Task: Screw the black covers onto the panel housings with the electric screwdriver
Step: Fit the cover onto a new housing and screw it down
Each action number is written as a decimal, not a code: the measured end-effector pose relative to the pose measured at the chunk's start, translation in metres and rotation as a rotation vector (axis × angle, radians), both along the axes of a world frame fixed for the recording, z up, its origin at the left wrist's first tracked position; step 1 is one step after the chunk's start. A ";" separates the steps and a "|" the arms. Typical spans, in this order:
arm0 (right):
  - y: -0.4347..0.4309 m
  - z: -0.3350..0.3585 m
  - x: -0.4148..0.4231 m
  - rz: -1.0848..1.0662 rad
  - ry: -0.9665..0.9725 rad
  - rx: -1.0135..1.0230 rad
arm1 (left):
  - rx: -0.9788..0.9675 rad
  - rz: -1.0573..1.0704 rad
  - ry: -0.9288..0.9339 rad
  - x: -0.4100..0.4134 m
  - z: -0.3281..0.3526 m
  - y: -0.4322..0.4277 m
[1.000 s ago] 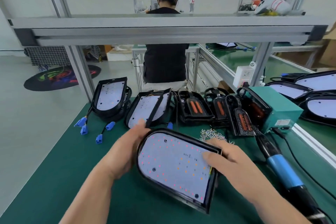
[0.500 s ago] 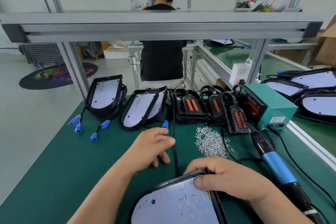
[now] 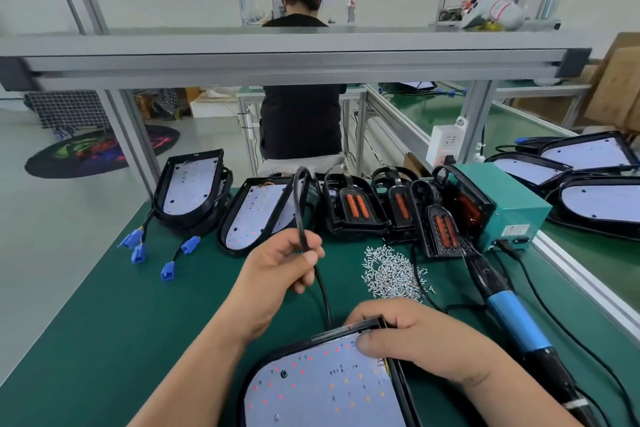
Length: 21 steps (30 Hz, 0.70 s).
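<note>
A black panel housing (image 3: 322, 388) with a white LED board lies on the green mat at the bottom centre. My right hand (image 3: 412, 340) grips its far corner, thumb on the board. My left hand (image 3: 277, 270) pinches the housing's black cable (image 3: 300, 204), which loops up above the fingers. A pile of small silver screws (image 3: 391, 270) lies just beyond my right hand. The electric screwdriver (image 3: 512, 319), black with a blue grip, lies on the mat to the right. Black covers with orange parts (image 3: 353, 208) stand in a row behind the screws.
Two more panel housings (image 3: 190, 187) with blue connectors (image 3: 138, 250) lean at the back left. A teal power box (image 3: 509, 204) stands at the right, with more panels (image 3: 602, 201) beyond the table rail. An aluminium frame beam (image 3: 277, 59) crosses above. A person sits beyond with their back turned.
The panel housing has come toward me to the bottom of the view. My left hand let go of its edge and has picked up the black cable, lifting it into a loop.
</note>
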State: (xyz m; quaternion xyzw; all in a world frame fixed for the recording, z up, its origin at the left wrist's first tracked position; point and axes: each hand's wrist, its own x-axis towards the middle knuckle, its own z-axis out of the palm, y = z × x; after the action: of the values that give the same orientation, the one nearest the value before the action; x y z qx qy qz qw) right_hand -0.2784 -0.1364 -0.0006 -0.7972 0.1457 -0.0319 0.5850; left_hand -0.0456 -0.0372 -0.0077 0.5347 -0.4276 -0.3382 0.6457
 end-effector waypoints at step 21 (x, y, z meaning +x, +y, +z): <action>-0.020 0.028 0.016 -0.074 0.081 -0.375 | 0.126 -0.054 -0.328 -0.006 0.010 0.028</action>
State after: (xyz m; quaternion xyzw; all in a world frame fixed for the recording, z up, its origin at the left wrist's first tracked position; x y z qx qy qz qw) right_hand -0.2627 -0.1560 0.0277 -0.8869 0.1900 -0.0477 0.4184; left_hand -0.0518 -0.0093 0.0028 0.6105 -0.5195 -0.2897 0.5230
